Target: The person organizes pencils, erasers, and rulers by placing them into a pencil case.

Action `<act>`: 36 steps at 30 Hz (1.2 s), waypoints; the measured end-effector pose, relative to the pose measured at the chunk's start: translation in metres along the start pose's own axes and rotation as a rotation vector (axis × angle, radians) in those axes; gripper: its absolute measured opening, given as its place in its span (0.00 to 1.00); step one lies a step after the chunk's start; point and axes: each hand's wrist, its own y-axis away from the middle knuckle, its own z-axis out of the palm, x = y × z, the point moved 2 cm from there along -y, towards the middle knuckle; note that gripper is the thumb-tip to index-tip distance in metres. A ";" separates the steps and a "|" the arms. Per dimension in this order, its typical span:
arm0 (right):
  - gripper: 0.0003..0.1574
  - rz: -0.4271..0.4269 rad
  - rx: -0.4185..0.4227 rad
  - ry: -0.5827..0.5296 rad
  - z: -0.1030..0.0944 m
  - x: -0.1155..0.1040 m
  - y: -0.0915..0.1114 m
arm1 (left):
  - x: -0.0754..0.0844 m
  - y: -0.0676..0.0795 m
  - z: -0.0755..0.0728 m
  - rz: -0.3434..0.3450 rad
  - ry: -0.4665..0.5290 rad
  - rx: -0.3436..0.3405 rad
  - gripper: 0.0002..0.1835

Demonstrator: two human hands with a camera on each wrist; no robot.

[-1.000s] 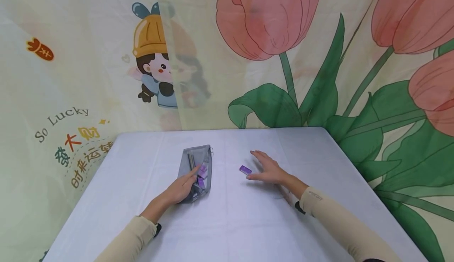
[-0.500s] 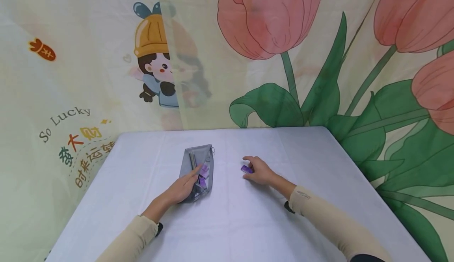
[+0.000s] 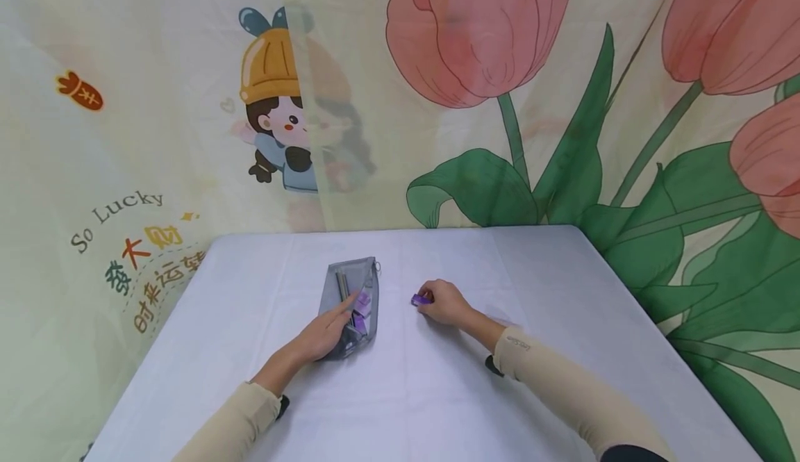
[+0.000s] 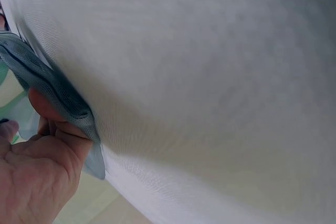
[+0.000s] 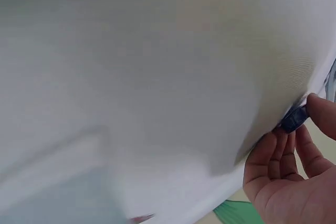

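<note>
From the head camera, the left hand (image 3: 323, 335) lay with straight fingers on a grey mesh zip pouch (image 3: 352, 306) at the middle of the white table (image 3: 562, 288), purple items showing inside it. Just right of the pouch, the right hand (image 3: 442, 303) curled its fingers round a small purple block (image 3: 420, 299).

At the left wrist, the thumb and fingers of the left hand (image 4: 37, 174) touched the pouch's (image 4: 50, 85) edge.

At the right wrist, the right hand (image 5: 294, 169) pinched the dark-looking block (image 5: 294, 119) between thumb and fingertips.
</note>
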 end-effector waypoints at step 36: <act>0.05 -0.053 0.082 -0.098 0.047 -0.082 -0.075 | 0.000 0.003 -0.002 -0.057 0.031 -0.012 0.27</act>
